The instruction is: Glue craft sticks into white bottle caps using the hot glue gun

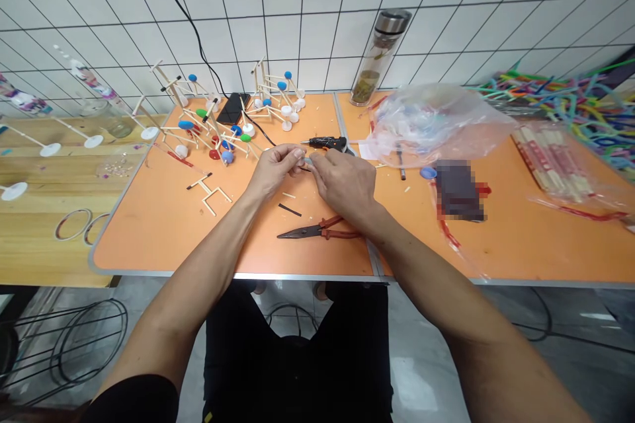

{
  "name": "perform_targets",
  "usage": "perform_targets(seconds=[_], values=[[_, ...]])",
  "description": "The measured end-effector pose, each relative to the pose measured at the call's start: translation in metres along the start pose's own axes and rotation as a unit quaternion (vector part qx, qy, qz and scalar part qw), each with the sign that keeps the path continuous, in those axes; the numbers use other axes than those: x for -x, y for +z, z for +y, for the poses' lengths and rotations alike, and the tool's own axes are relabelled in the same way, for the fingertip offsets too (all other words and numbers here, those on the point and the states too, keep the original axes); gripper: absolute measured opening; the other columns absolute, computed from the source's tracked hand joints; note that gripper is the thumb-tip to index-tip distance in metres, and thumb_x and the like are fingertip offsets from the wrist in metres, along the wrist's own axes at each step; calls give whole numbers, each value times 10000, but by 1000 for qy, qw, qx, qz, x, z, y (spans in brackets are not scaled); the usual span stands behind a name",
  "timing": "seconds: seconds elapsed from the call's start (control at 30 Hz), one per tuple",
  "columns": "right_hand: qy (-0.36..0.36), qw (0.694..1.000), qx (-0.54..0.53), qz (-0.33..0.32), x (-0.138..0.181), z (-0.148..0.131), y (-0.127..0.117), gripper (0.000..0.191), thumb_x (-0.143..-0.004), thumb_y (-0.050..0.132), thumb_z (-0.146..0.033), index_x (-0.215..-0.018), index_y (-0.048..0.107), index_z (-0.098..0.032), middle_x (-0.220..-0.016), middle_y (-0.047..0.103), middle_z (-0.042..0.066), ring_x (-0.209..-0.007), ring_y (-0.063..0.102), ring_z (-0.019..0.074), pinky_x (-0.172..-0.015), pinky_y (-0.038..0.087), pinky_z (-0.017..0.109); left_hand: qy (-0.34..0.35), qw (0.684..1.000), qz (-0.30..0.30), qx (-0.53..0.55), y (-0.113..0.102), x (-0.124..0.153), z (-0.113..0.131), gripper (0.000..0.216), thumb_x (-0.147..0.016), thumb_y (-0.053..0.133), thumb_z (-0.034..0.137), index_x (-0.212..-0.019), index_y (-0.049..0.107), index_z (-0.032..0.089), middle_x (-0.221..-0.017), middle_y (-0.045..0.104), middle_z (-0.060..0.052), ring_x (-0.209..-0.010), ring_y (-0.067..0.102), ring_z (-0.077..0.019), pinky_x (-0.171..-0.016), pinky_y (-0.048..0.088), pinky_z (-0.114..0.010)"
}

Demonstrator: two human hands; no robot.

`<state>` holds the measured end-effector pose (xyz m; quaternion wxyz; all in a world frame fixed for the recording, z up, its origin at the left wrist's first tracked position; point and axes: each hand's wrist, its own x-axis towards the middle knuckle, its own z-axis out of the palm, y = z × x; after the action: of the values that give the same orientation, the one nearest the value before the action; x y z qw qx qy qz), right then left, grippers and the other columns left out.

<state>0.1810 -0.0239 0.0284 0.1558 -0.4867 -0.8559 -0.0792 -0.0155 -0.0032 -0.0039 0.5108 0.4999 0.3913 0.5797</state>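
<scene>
My left hand and my right hand meet above the orange table, fingers pinched together on a small pale piece between them; I cannot make out what it is. Just behind my hands lies a black glue gun. Red-handled pliers rest on the table under my right wrist. A glued wooden stick frame lies left of my left hand, with short stick bits near it.
Stick-and-bottle-cap models crowd the back left, beside a black phone and cable. A glass bottle, a clear plastic bag, a chopstick pack and coloured straws fill the right. A wooden table adjoins left.
</scene>
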Motion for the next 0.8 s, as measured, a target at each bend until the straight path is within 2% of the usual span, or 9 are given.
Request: perform_targets(seconds=[0.2, 0.33, 0.43, 0.47, 0.53, 0.6, 0.63, 0.67, 0.8], values=[[-43, 998, 36, 26, 0, 0, 2, 478, -1199, 329, -190, -1195, 807, -197, -1031, 785, 156, -926, 627, 278, -744, 239, 423, -43, 997, 41, -45, 4, 2, 3, 561, -812, 993, 696, -757, 782, 179, -648, 677, 5, -514, 539, -74, -516, 396, -225], [-8, 1000, -19, -9, 0, -2, 0, 439, -1216, 394, -306, -1223, 819, -197, -1102, 820, 155, -921, 660, 272, -718, 239, 401, -32, 998, 38, -48, 3, 2, 1, 585, -786, 989, 733, -756, 782, 187, -662, 686, 4, -536, 547, -78, -539, 411, -228], [56, 983, -167, -42, -5, 4, 2, 429, -1195, 474, -418, -1076, 830, -210, -1005, 821, 117, -853, 651, 247, -689, 242, 365, -5, 998, 31, -49, 2, 2, -2, 610, -729, 1007, 762, -799, 811, 189, -700, 716, -3, -593, 590, -92, -579, 443, -231], [72, 964, -247, -62, -7, 9, 4, 446, -1181, 488, -443, -995, 817, -206, -905, 794, 100, -796, 628, 231, -677, 256, 352, 2, 998, 28, -51, 1, 2, -3, 608, -718, 1015, 758, -826, 826, 190, -706, 723, -3, -607, 599, -98, -591, 451, -234], [96, 891, -424, -129, -13, 18, 6, 478, -1147, 505, -515, -926, 790, -200, -717, 685, 50, -635, 517, 189, -631, 283, 331, 12, 999, 18, -50, 1, 2, -3, 600, -713, 1028, 741, -893, 859, 194, -719, 736, -3, -634, 615, -107, -622, 474, -242], [118, 803, -547, -203, -17, 25, 6, 514, -1117, 503, -599, -995, 795, -194, -644, 597, -2, -518, 357, 155, -570, 275, 324, 23, 999, 8, -42, 2, 3, -1, 593, -729, 1028, 728, -960, 883, 202, -747, 752, -3, -665, 634, -114, -663, 503, -250], [124, 784, -566, -221, -18, 26, 6, 531, -1112, 495, -621, -1036, 798, -193, -642, 585, -13, -500, 315, 149, -555, 268, 324, 28, 999, 6, -38, 2, 3, -1, 589, -735, 1029, 721, -983, 890, 205, -769, 763, -5, -684, 645, -116, -680, 514, -252], [122, 794, -553, -219, -18, 25, 4, 531, -1114, 492, -622, -1046, 799, -194, -655, 597, -8, -504, 324, 151, -558, 272, 323, 31, 999, 5, -36, 3, 3, 0, 584, -734, 1035, 711, -993, 893, 207, -787, 772, -7, -700, 653, -118, -690, 519, -252], [78, 959, -259, -87, -9, 9, -4, 458, -1182, 458, -467, -1058, 815, -207, -947, 815, 106, -793, 655, 231, -684, 309, 333, 25, 999, 17, -38, 4, 2, -1, 545, -714, 1068, 653, -947, 880, 198, -768, 759, -1, -677, 632, -109, -656, 502, -242]])
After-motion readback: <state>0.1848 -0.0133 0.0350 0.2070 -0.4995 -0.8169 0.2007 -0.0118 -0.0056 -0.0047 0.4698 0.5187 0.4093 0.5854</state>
